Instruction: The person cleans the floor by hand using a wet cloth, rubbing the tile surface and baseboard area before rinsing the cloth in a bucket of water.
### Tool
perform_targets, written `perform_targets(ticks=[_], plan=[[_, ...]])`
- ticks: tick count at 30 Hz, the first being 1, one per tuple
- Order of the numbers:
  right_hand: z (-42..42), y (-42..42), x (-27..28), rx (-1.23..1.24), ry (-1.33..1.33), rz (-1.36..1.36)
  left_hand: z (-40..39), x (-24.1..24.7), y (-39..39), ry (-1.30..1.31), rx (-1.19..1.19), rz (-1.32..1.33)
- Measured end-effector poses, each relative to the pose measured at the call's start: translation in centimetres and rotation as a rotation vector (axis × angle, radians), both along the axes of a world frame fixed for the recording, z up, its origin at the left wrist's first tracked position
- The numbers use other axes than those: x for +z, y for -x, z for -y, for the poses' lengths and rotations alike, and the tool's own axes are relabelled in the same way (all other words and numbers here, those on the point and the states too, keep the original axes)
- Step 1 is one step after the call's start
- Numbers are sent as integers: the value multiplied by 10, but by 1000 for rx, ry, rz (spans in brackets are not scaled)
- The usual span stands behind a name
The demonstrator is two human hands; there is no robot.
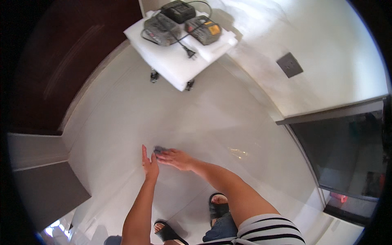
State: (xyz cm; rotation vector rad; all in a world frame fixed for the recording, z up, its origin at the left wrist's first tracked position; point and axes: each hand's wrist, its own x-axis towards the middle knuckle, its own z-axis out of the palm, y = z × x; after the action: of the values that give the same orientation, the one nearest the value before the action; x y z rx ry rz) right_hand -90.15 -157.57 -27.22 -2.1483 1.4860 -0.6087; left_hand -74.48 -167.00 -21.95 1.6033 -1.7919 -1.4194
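Observation:
In the head view my right hand point(177, 159) reaches in from the right, its fingers stretched over a small dark grey object point(160, 150), perhaps a pad or a folded cloth. Part of that object is hidden under the fingers. Close by on the left is my left hand point(149, 167), held edge-on with its fingers apart and nothing visible in it. Its thumb comes right up to the grey object; whether they touch I cannot tell. Both hands are above the pale, glossy tiled floor point(190, 122).
Ahead stands a white foam-like top point(171, 67) on black casters, carrying power-tool batteries point(203, 30), a black charger point(178, 11) and a plug point(190, 52). A grey socket point(289, 65) sits on the right wall, above a dark glass panel point(340, 150). Left are a dark brown panel point(73, 61) and grey panel point(49, 193).

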Motion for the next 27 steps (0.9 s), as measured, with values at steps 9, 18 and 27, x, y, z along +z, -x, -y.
perform_targets(ticks=[9,18,27], plan=[[-11,171,24,-835,-88,-326,-17,-3,126,269,-778,208],[40,315,5,-1099,-219,-423,-46,14,271,288,-1133,967],[-26,297,1,-1120,-136,-322,-44,13,279,352,-1208,1173]])
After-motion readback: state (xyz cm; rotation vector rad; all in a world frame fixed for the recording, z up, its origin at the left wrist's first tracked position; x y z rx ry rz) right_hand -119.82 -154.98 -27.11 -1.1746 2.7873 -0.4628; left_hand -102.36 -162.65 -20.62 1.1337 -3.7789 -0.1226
